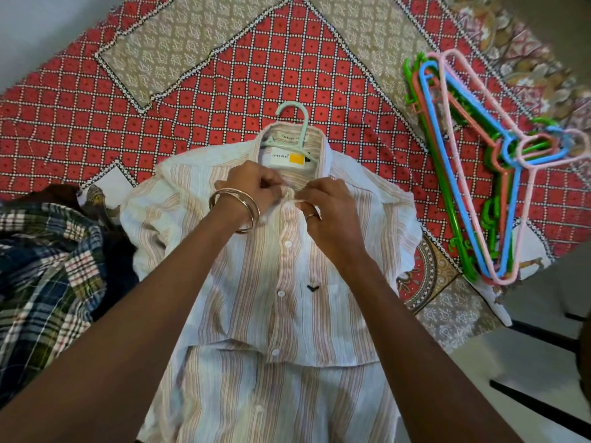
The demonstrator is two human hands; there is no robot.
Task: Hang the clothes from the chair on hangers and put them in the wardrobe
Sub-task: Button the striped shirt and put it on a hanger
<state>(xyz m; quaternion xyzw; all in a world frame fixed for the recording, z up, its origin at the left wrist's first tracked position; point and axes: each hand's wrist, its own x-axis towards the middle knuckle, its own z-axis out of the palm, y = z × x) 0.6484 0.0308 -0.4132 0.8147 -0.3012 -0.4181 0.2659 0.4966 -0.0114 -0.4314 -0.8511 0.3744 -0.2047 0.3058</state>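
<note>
On the bed, both hands, left hand [252, 187] and right hand [323, 203], pinch the soft, floppy striped shirt [287, 282] (light) near its top button; lift by the hanger hook [295, 115] at twelve o'clock.

mint hanger [295, 129] mostly hidden inside striped shirt [256, 282]

Soft, even daylight fills the scene, brightest on the striped shirt [287, 266]. Shadows are faint. Wide-angle distortion bends the edges, and the hangers [479, 161] at right look slightly blurred; corners darken.
</note>
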